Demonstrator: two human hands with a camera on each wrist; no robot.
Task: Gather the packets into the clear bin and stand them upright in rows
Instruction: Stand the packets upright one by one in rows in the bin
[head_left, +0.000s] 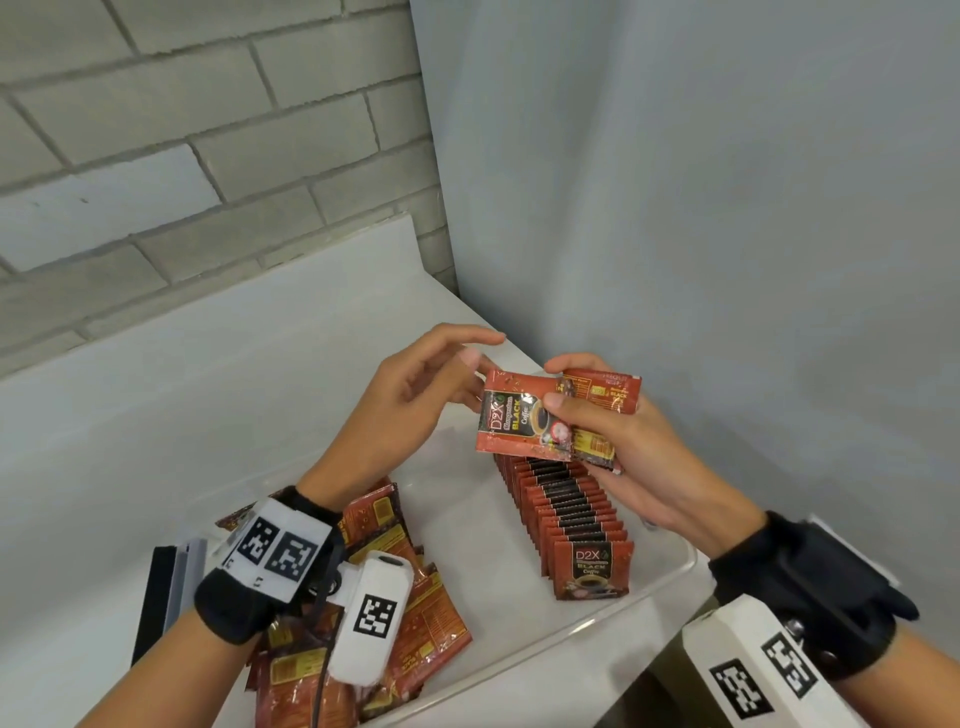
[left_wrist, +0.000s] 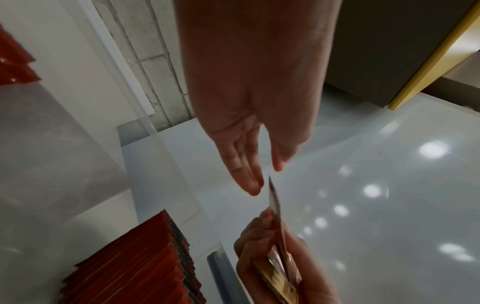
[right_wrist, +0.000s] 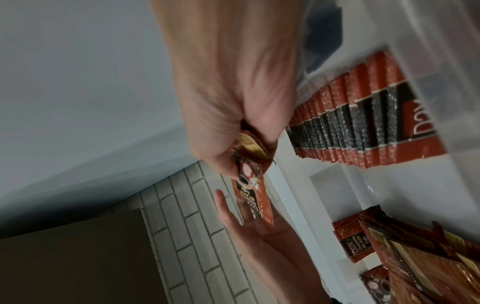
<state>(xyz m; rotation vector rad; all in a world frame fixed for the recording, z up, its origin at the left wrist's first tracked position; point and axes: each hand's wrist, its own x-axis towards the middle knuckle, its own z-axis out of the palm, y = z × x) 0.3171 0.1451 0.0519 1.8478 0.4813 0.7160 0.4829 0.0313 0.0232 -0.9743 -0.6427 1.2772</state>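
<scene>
Glossy white counter (head_left: 156, 415), crinkly foil packets (head_left: 524, 415)

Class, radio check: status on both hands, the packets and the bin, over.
Right hand grips a few packets; left hand open, fingers at their edge. One upright row in clear bin, loose pile waiting. Nothing in the way.
</scene>
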